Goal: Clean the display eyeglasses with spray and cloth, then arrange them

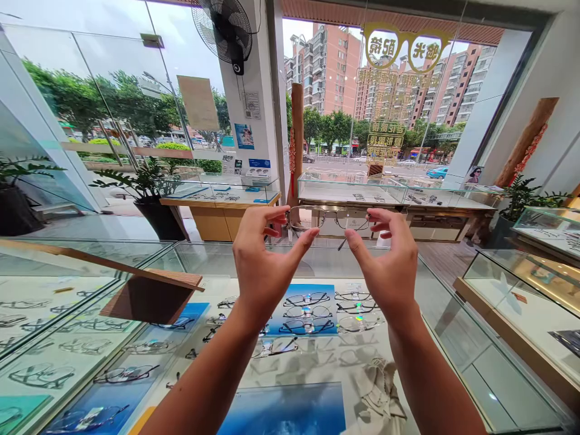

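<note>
Thin metal glasses (327,219) sit raised at eye level above the glass display case (453,338), my left hand (260,266) pinching one end of the frame, my right hand (385,269) pinching the other. Uneven pull could bend the frame, I think, or a slipped pinch could drop it onto the case top.

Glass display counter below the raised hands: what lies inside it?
Inside the glass display counter lie rows of thin-framed spectacles on blue and white pads, plus a crumpled beige cloth. The forearms cover part of the rows.
</note>
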Motion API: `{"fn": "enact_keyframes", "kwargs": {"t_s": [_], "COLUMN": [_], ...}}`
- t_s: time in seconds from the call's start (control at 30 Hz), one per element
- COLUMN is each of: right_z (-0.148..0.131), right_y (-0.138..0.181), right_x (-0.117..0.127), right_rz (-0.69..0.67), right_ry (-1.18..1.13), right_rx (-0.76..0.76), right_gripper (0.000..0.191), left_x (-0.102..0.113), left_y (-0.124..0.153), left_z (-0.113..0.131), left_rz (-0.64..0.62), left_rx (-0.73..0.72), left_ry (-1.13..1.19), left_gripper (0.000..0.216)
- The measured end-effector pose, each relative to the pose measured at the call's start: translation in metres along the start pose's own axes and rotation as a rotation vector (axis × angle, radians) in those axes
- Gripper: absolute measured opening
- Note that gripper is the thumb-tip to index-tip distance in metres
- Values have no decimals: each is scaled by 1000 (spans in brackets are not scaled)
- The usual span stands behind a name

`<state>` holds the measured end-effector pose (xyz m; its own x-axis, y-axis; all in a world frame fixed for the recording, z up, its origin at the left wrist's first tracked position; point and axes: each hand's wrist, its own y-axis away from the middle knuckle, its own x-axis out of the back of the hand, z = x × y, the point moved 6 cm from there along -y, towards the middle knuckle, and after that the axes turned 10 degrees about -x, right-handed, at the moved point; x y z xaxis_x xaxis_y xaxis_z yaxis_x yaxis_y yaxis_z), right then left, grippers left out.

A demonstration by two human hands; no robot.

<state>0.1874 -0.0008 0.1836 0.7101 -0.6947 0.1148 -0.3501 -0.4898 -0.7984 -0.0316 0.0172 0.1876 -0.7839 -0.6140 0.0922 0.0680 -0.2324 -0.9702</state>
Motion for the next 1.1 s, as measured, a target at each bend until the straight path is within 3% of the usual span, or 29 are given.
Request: {"fn": "enact_keyframes", "kwargs": {"t_s": [0.8, 1.1], "right_z": [-17, -11], "right_y": [8, 5], "right_x": [2, -3], "right_rz": [23, -3], "right_ry": [43, 19], "right_rx": [116, 84], "right_gripper": [32, 34], "left_x": [-9, 0], "left_y": [3, 0], "left_z": [-16, -2], "left_rz": [-21, 97], "left_rx": [131, -42], "left_ry": [49, -109], "left_gripper": [51, 50]}}
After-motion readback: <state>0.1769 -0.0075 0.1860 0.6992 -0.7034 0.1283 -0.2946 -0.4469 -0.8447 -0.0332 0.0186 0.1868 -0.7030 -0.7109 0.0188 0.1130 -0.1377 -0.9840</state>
